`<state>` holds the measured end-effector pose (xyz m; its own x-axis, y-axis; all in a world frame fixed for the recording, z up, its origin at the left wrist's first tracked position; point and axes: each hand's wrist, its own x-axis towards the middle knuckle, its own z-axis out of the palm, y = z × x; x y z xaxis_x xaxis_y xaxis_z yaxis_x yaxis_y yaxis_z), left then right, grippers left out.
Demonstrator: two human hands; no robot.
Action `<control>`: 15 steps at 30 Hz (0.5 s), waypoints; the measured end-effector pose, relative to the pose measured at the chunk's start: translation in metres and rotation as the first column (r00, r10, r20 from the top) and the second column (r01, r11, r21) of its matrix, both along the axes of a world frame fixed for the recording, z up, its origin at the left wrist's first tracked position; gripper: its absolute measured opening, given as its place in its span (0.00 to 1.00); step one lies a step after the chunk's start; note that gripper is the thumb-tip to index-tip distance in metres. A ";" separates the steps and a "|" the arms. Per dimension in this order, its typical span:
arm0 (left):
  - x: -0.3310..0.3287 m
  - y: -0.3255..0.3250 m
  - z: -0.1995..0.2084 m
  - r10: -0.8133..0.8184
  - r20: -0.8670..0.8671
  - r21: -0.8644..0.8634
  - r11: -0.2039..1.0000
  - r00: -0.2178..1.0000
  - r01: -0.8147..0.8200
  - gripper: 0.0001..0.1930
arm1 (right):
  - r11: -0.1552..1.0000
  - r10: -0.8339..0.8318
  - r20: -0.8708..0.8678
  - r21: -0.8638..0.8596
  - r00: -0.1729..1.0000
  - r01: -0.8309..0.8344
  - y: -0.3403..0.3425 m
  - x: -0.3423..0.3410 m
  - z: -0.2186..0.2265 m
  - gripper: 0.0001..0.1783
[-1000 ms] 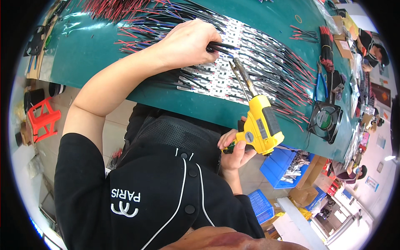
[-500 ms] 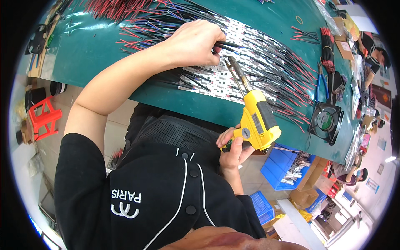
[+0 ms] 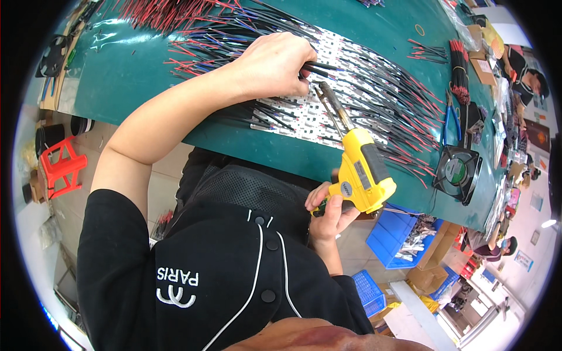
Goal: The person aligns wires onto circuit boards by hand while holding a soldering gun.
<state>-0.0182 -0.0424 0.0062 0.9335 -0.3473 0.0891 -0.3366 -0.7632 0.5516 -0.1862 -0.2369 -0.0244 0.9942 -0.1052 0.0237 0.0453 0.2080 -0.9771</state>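
left hand (image 3: 276, 65): closed on thin black insulated wires (image 3: 319, 66). right hand (image 3: 331, 220): closed around yellow plastic soldering gun (image 3: 359, 169), dark metal tip (image 3: 329, 93) near left hand. flat white boards (image 3: 305, 112) extend beneath left hand.

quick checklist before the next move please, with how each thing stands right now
1. Left hand has the black wires: ok, bunched in its grip
2. Right hand has the yellow soldering gun: ok, held below the table edge
3. Gun's tip apart from the left hand: ok, a small gap shows
4. Tip hot: cannot tell
5. White boards resting on the green table: ok
6. Fan turning: cannot tell
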 end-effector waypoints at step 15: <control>0.002 0.004 -0.004 -0.021 0.097 -0.051 0.998 0.995 0.026 0.11 | 1.000 -0.022 0.018 0.019 1.000 0.021 -0.003 -0.005 0.003 0.27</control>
